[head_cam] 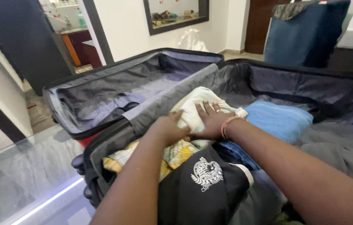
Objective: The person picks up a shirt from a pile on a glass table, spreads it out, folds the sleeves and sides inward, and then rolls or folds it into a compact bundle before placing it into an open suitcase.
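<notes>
An open black suitcase (101, 143) is seen lying on a glossy grey floor (22, 175), its near rim running from 7 o'clock up toward the middle of the view. The lid half (101, 93), lined in grey fabric, is spread at 10 to 11 o'clock and holds nothing but its slack lining and a dark strap. Bare lining is also left along the far wall of the main half at 1 to 2 o'clock and at the right edge at 3 o'clock.

The main half is packed with clothing. A cream folded cloth (197, 104) is placed at the centre, against the hinge divider. The left hand (170, 127) is laid on its near left edge with the fingers curled down over the cloth; whether the cloth is gripped cannot be told. The right hand (209, 121) is pressed flat on top of the same cloth, fingers spread and extended, nothing being grasped; a ring is worn on one finger and a pink band (227, 125) at the wrist.

Just beside the cream cloth, at 2 o'clock, a light blue folded towel (280, 118) is lodged. A yellow checked garment (172, 154) is tucked below the hands at 7 o'clock, and a black garment with a white crest (203, 187) is laid over it at 6 o'clock. A grey garment (334, 152) is spread at 4 o'clock.

Beyond the case, a blue chair (305, 35) stands at 1 o'clock.
</notes>
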